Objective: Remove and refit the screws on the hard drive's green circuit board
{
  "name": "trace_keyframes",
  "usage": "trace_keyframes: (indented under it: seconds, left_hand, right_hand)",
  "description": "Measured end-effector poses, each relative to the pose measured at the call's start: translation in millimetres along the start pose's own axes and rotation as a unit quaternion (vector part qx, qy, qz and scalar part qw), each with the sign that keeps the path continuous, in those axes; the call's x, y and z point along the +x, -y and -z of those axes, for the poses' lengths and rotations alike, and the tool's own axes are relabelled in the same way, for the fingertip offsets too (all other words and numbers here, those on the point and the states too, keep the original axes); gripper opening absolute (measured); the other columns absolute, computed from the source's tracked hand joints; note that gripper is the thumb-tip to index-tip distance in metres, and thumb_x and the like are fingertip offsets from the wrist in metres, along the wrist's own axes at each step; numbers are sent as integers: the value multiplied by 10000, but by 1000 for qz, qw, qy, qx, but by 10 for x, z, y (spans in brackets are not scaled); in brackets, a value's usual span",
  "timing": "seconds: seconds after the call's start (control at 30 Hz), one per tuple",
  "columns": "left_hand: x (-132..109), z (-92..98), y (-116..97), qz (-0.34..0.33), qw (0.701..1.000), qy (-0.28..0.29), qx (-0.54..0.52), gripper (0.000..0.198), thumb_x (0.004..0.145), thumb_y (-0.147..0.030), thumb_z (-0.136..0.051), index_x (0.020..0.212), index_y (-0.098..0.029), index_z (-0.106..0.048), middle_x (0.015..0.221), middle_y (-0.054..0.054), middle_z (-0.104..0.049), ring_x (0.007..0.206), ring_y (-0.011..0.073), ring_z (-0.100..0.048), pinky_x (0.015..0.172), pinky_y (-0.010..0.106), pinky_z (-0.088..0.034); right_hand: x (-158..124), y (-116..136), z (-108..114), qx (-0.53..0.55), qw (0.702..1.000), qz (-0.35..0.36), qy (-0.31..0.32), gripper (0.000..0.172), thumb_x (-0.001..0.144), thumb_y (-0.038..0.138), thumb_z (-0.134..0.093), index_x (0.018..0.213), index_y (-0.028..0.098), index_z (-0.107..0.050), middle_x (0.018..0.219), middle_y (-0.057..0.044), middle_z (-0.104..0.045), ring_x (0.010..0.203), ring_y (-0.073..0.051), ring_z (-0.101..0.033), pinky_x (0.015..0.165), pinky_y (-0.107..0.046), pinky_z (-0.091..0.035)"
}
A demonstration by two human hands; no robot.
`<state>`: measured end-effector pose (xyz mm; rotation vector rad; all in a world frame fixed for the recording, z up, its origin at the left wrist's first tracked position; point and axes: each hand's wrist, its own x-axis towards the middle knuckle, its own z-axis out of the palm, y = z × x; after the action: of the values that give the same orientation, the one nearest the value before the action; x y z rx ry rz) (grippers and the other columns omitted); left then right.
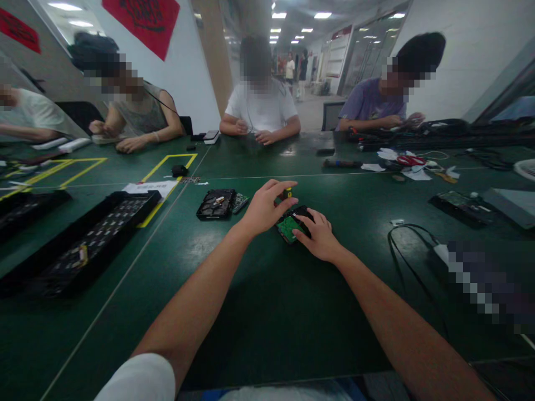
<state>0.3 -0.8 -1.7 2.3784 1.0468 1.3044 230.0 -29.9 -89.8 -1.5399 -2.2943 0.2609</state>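
Observation:
In the middle of the table lies a hard drive (288, 228) with its green circuit board facing up. My right hand (320, 235) grips it from the right, thumb at the board's near edge and fingers over the dark casing. Above the drive's far side, my left hand (267, 206) has thumb and fingers around the yellow-and-black handle of what looks like a screwdriver (288, 192). The tool's lower end is hidden. Left of my left hand sits another black hard drive (216, 204), with a small loose circuit board (239, 203) beside it.
Long black trays (104, 234) stand on the left, near yellow tape (161, 167) and a paper sheet (152, 187). On the right are a black cable (401, 262), an electronic unit (460, 207) and a grey box (512, 206). Several people sit across the table.

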Motion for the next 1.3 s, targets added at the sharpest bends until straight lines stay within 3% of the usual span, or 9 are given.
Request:
trace_keyframes:
  seconds: [0.2, 0.43, 0.63, 0.93, 1.13, 1.3]
  left_hand:
    - [-8, -32, 58, -7, 999, 20, -34, 464, 1061, -193, -572, 1523, -237, -555, 1356, 91, -697, 1100, 193, -689, 977, 346, -581]
    - [3, -5, 9, 2, 1000, -8, 1, 274, 1001, -294, -731, 1267, -227, -720, 1171, 69, -721, 998, 198, -688, 886, 331, -600]
    - [-6, -11, -5, -5, 998, 39, -45, 420, 1086, -205, -540, 1502, -234, -592, 1349, 87, -723, 1145, 204, -704, 987, 351, -589]
    - [9, -8, 9, 5, 999, -14, 29, 273, 1004, -325, -742, 1256, -221, -716, 1139, 65, -732, 956, 192, -700, 850, 325, -599]
    - [8, 6, 7, 1, 1000, -23, 12, 288, 1045, -293, -655, 1316, -218, -720, 1148, 76, -703, 1002, 188, -699, 852, 312, -590]
    - [5, -7, 42, -11, 999, -2, -50, 366, 1075, -228, -547, 1423, -218, -656, 1281, 97, -716, 1128, 212, -694, 967, 372, -590]
  right_hand:
    - [-1, -3, -3, 0, 1000, 3, -2, 590, 1058, 603, -477, 1549, 285, -555, 1677, -171, -391, 1580, -382, -321, 1234, -617, -326]
    - [-1, 4, 18, -3, 1000, 0, 7, 592, 1058, 601, -475, 1560, 296, -544, 1685, -167, -376, 1583, -384, -314, 1237, -623, -320]
    - [-4, 17, 15, -5, 1000, 1, 1, 587, 1058, 587, -482, 1554, 280, -554, 1684, -174, -385, 1586, -384, -312, 1238, -608, -324]
    - [4, -2, 25, -1, 1000, -2, 16, 621, 1055, 615, -470, 1579, 286, -529, 1696, -169, -360, 1597, -391, -291, 1244, -621, -314]
    - [1, -1, 14, -1, 1000, -3, 10, 612, 1054, 608, -476, 1570, 285, -538, 1687, -173, -365, 1589, -386, -306, 1243, -614, -322]
    - [-1, 5, 23, -2, 1000, -3, 13, 614, 1054, 603, -481, 1575, 282, -529, 1695, -175, -364, 1594, -387, -298, 1243, -618, -312]
